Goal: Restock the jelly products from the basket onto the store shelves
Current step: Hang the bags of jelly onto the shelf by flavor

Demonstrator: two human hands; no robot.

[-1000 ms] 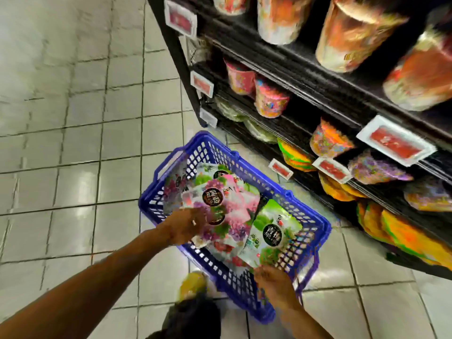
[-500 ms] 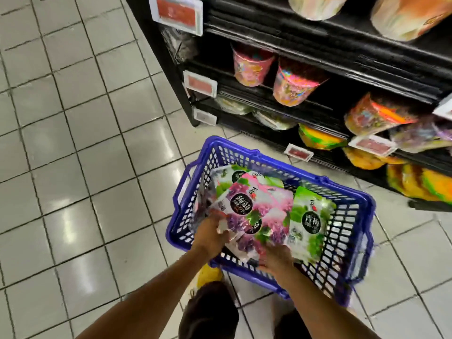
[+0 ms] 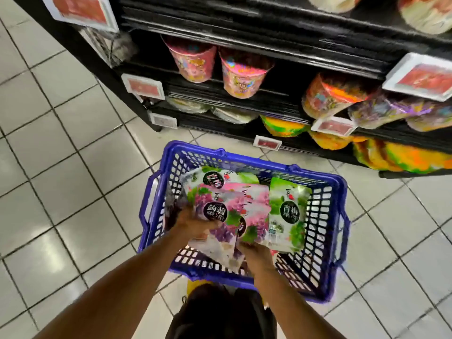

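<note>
A blue plastic basket (image 3: 325, 241) stands on the tiled floor in front of black store shelves (image 3: 269, 94). Inside lies a heap of jelly pouches: a purple grape pouch (image 3: 215, 211) on the left, pink ones (image 3: 247, 196) in the middle, a green pouch (image 3: 288, 214) on the right. My left hand (image 3: 193, 223) grips the left side of the purple and pink stack. My right hand (image 3: 256, 253) holds the stack's near edge from below, next to the green pouch. Fingers of both hands are partly hidden under the pouches.
The shelves carry pink jelly tubs (image 3: 193, 62), orange and purple bags (image 3: 337, 99) and yellow-green packs (image 3: 283, 126), with red price tags (image 3: 144, 88) on the edges. Pale tiled floor (image 3: 61, 179) spreads left. My dark trouser legs (image 3: 220, 314) stand just before the basket.
My view has swung down and closer over the basket. My right hand has left the green pouch and joined the left on the purple and pink stack.
</note>
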